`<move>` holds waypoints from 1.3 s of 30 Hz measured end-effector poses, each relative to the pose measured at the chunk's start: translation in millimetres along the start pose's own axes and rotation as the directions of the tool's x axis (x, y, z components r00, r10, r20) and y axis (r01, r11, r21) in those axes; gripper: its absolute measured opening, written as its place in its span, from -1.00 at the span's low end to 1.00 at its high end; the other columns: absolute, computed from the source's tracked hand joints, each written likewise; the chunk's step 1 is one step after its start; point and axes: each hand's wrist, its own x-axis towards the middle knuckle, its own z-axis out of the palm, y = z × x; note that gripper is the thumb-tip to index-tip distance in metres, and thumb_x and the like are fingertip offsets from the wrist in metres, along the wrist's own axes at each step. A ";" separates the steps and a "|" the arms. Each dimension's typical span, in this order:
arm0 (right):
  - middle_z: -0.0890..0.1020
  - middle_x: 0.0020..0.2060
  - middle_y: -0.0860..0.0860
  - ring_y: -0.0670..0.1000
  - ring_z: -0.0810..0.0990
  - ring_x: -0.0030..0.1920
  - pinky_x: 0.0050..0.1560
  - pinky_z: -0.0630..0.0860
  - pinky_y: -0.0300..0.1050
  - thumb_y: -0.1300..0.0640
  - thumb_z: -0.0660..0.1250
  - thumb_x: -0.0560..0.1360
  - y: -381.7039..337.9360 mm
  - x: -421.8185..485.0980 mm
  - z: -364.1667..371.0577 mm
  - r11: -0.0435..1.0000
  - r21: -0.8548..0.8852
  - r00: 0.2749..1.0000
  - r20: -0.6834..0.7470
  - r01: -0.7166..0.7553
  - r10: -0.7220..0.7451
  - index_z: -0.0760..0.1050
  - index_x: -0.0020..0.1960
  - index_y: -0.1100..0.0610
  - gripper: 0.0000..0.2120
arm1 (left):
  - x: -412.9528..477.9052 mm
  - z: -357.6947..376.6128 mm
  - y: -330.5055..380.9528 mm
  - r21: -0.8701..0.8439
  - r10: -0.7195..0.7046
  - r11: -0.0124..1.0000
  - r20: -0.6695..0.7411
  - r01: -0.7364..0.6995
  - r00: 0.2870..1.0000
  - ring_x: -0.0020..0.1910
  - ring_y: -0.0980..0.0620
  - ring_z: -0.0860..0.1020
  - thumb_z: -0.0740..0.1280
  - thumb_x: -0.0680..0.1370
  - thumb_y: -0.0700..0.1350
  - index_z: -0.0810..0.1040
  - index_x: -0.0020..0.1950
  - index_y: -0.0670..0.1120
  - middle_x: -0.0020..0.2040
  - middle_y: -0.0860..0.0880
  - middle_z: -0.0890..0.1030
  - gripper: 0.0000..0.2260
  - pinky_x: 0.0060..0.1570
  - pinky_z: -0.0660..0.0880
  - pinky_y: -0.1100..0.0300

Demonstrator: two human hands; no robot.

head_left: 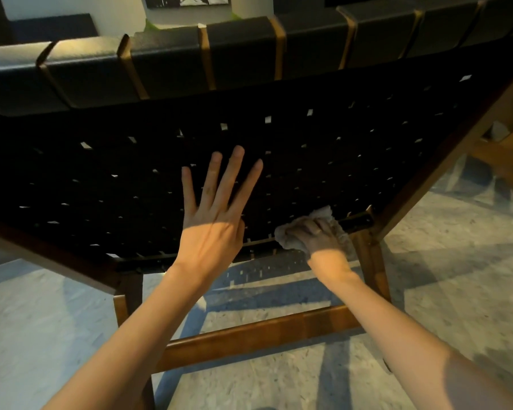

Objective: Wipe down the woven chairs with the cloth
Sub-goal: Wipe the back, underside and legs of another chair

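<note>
Black woven chair back (323,149), wooden frame; crumpled pale cloth (290,241) against its lower edge.

Living room (woven chair (338,149), framed picture (190,0))

Left hand (211,232) splayed flat; right hand (317,235) curled.

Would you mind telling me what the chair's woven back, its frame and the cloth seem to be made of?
Woven back: flat black straps, matte and faintly grained, probably leather or a synthetic look-alike. Frame: brown wood with a smooth satin finish; grain shows. Cloth: pale, crumpled soft fabric, kind unclear.
</note>
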 end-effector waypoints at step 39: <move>0.41 0.37 0.04 0.14 0.16 0.32 0.29 0.12 0.27 0.15 0.33 0.49 -22.3 2.8 -15.9 0.989 -0.014 0.963 -0.228 0.146 -0.145 0.45 0.32 -0.15 -0.56 | -27.1 5.4 -16.4 -0.049 -0.150 0.987 0.001 0.150 0.989 0.47 -0.07 -0.35 0.32 0.50 -0.17 -0.03 0.52 0.02 0.50 -0.15 -0.10 -0.29 0.41 -0.22 -0.25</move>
